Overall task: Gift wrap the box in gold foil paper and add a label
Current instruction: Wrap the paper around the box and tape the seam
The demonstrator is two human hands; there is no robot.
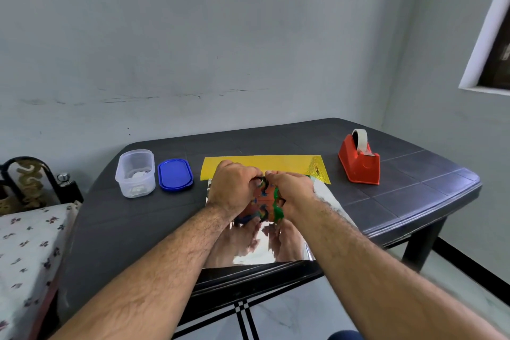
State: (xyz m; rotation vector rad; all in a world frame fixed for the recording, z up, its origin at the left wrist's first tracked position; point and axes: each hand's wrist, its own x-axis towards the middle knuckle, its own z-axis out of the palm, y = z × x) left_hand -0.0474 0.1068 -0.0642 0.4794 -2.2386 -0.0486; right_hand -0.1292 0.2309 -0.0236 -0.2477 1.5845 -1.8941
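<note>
From the head view, your left hand point(234, 188) and right hand point(292, 192) each had a curled grip on the small orange box with green and blue print point(262, 201), held between them on the mirror-bright foil sheet point(265, 248) on the dark plastic table point(414, 188). The slick foil could have slid or creased under your wrists. The foil's edge just right of your grip was lifting. The red tape dispenser point(358, 163) stood well beyond your right grip, so a fold might have sprung open during the reach.

Clear tub point(135, 173), blue lid point(175, 175)
</note>
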